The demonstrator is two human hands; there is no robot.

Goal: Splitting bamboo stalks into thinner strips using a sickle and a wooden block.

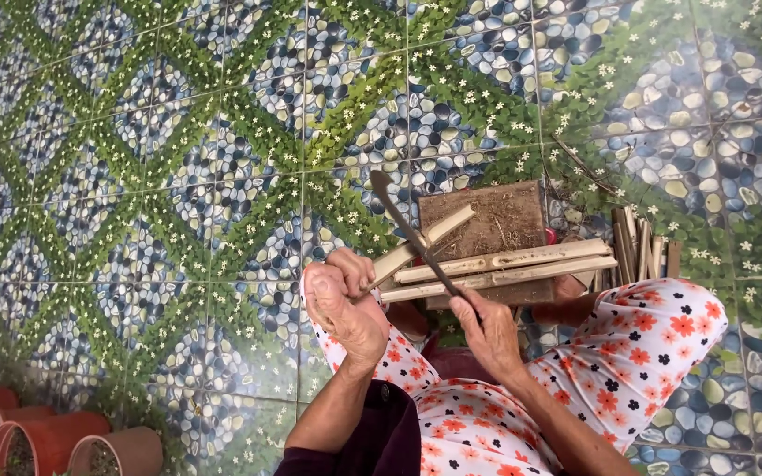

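Two bare hands work just above the person's lap, where knees in white fabric with red and dark flowers (pixel 637 353) fill the near right of the view. The left hand (pixel 343 304) has its fingers curled tight around the near end of a pale split bamboo strip (pixel 421 243), which angles up and away to the right. The right hand (pixel 487 330) has its fingers closed around the handle of a long dark curved blade (pixel 403 220); the blade crosses over the strip, its tip pointing far and left. Judging by this, the step in hand is shaving or splitting the strip, and the next stroke calls for a firm hold on the strip and the edge kept away from the left fingers.

Just beyond the hands, two longer pale bamboo slats (pixel 509 264) lie side by side across a brown, dirt-covered wooden block (pixel 500 220). A bundle of short thin sticks (pixel 641 247) rests to its right. Far beyond spreads the floor of pebble-and-leaf patterned tiles (pixel 178 159). Several terracotta pots (pixel 46 441) lie on their sides at the near left.
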